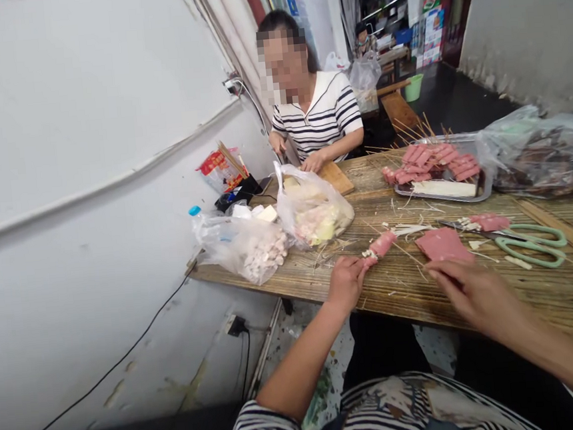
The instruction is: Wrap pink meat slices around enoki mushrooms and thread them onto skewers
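Observation:
My left hand point(347, 282) is closed round the near end of a pink meat slice rolled about white enoki mushrooms, the meat roll point(382, 244). A thin bamboo skewer point(408, 255) runs across at the roll, its tip showing beyond it. At the skewer's near end, the fingertips of my right hand point(466, 286) are pinched together. Just beyond that hand lies a stack of flat pink meat slices point(444, 246). Loose enoki strands point(413, 229) are scattered behind it. Green-handled scissors point(534, 241) rest to the right, beside another meat roll point(488, 222).
A tray point(487, 187) of skewered rolls stands at the back right, beside a bulky plastic bag point(547, 159). Two clear food bags point(316, 206) point(249, 245) sit left. Across the table, a person in a striped top point(318, 115) works at a cutting board point(338, 177).

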Motion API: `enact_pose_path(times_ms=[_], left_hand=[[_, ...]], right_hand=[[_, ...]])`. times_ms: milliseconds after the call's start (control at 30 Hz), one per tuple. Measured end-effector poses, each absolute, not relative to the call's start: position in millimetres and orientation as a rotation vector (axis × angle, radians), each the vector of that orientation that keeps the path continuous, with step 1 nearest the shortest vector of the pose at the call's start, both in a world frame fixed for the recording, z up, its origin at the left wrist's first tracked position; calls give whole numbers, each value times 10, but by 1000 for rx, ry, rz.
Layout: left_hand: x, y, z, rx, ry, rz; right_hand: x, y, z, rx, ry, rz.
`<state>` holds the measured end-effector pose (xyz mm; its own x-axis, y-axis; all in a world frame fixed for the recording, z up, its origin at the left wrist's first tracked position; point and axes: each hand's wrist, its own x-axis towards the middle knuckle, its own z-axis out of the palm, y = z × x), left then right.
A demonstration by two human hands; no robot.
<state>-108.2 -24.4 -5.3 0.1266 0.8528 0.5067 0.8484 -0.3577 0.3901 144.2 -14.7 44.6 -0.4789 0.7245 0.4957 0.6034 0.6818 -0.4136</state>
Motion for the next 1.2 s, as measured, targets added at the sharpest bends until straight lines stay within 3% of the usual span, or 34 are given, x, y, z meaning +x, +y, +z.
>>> enact_pose_path(times_ms=[367, 1200], left_hand=[[-1064, -251, -14, 2332, 1769, 1069], [-1104, -172, 4, 2290, 1773, 981]], right_hand=[[1682, -797, -98, -1103, -2279, 461], [1529, -701, 9, -1135, -2299, 476]])
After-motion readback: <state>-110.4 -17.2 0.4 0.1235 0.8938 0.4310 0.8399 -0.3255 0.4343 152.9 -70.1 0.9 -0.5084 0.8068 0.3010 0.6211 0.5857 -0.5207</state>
